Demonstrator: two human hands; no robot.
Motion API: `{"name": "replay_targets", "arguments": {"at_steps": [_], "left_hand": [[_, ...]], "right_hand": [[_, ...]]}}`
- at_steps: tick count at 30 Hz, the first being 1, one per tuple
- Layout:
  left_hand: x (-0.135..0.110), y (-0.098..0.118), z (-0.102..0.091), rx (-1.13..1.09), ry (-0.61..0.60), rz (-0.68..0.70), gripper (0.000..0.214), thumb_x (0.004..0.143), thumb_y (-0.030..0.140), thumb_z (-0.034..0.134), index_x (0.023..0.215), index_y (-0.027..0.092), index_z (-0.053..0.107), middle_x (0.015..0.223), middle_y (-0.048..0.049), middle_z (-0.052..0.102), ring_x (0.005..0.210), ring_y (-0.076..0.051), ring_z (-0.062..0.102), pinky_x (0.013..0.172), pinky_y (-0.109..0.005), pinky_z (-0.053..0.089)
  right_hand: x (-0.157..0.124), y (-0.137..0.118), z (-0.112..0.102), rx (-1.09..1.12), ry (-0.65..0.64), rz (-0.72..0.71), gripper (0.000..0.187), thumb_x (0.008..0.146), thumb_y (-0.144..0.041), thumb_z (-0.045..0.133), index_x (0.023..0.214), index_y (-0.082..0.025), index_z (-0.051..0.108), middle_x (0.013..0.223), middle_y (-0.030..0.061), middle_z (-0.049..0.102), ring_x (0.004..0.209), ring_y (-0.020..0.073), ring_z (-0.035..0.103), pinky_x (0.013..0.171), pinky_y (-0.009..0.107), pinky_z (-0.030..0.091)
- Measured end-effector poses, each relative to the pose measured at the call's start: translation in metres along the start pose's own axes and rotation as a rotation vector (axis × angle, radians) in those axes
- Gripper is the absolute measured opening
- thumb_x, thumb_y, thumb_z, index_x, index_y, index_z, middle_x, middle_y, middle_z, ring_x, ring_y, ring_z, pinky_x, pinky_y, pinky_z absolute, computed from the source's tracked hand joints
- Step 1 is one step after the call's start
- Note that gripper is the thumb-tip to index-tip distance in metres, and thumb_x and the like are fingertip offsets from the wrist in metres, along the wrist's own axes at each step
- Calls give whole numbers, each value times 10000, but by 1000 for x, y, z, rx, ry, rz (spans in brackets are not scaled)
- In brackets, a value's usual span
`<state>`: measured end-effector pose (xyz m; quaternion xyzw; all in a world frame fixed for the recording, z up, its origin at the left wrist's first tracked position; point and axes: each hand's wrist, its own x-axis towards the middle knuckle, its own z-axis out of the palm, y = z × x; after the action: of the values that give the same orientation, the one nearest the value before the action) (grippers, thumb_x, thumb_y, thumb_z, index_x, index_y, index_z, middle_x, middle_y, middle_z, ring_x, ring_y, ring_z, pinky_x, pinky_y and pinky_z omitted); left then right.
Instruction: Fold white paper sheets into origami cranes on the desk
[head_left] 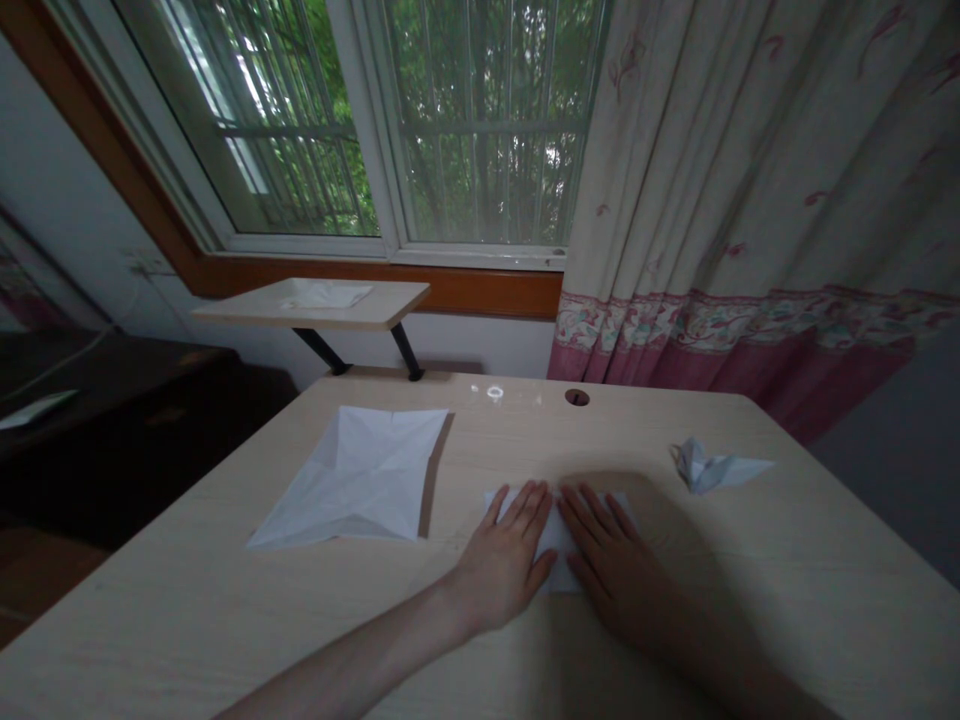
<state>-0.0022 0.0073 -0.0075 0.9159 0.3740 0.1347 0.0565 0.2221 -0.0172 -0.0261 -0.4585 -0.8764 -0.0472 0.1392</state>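
The left hand (502, 560) and the right hand (611, 565) lie side by side, palms down, on a folded white paper (559, 530) near the middle of the counter's (187, 620) near side. The fingers (525, 510) of both hands are spread flat and released, grasping nothing, with the fingertips close together on the paper, which shows only around them. To the left, well apart from the hands, a large creased sheet of white paper (352, 480) lies flat, its fold lines forming a star-like pattern. Toward the right edge sits a small folded paper piece (716, 467). Near the far edge is a round cable grommet (577, 397). Beyond the counter, a narrow wall shelf (397, 305) carries a white cloth or paper (322, 294) under a window (480, 130), beside a pink-hemmed curtain (750, 200).
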Motion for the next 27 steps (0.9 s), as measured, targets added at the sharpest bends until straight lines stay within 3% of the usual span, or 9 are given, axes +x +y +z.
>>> {"name": "replay_targets", "arguments": {"at_steps": [6,12,18,27], "left_hand": [[0,3,-4,46,-35,-41,603,1023,397,413,1549,157,241,1604,-126,280,1497,-302,212,1202,-555,203],[-1,4,-5,61,-13,-88,607,1005,439,448,1543,223,270,1611,-106,274,1495,-356,193,1167,-647,195],[-2,1,-5,50,-16,-87,651,994,512,454,1549,232,261,1622,-124,231,1496,-376,170,1156,-658,211],[-4,1,-6,55,3,-110,673,966,539,503,1538,258,287,1635,-134,180,1500,-390,124,1166,-628,220]], "right_hand": [[-1,2,-1,-15,-15,31,640,1011,-316,404,1581,-198,136,1594,111,302,1469,322,264,1131,615,322],[-2,8,0,-21,-15,67,666,997,-431,440,1575,-227,180,1594,104,312,1473,344,244,1130,643,292],[-4,13,1,-18,-37,86,704,974,-524,475,1568,-236,231,1614,104,264,1491,366,156,1141,621,289],[-5,19,-2,1,-58,91,764,954,-575,485,1569,-196,237,1611,126,270,1495,355,147,1162,583,283]]}}
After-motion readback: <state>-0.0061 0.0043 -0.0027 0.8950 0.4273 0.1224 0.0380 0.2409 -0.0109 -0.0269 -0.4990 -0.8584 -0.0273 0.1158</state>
